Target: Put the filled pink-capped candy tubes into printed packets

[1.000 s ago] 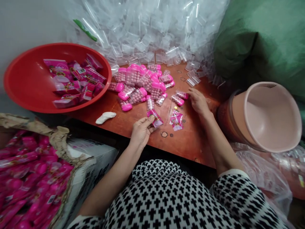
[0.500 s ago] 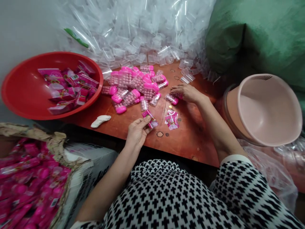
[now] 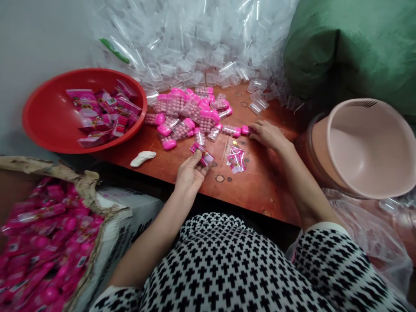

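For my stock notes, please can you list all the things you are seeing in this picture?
table: one, brown, centre.
basin: one, red, table's left end.
packets: many, pink, in basin.
candy tubes: many, pink caps, table middle.
clear tubes: large heap, behind table.
sack: one, green, back right.
bucket: one, pale pink, tilted, right.
carton: one, white, lower left, holding pink packs.
left hand: one, at table edge, holding a packet.
right hand: one, on table, touching a pink cap.
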